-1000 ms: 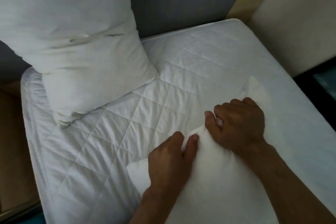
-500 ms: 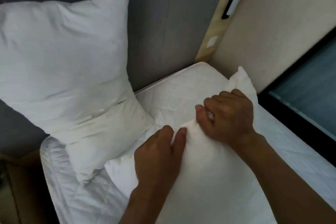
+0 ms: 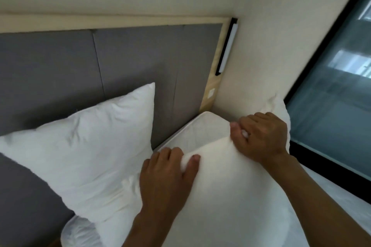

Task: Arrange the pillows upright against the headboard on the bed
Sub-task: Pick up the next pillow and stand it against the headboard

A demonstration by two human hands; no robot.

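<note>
One white pillow (image 3: 86, 150) stands upright on the left, leaning on the grey padded headboard (image 3: 124, 62). A second white pillow (image 3: 230, 196) is lifted off the mattress (image 3: 202, 126) in front of me, its top edge raised toward the bed's far right corner. My left hand (image 3: 166, 178) pinches that top edge near its left end. My right hand (image 3: 261, 136) grips the same edge further right, just below the pillow's upper corner. The lower part of this pillow runs out of view.
A pale wooden frame (image 3: 212, 90) borders the headboard, with a slim black-and-white wall light (image 3: 226, 46) on its right side. A cream wall meets the bed's right side. A dark-framed window (image 3: 337, 96) stands at the far right.
Both hands have raised the second pillow off the mattress and carried it toward the headboard's right corner. My view has tilted upward, so more headboard and wall show.
</note>
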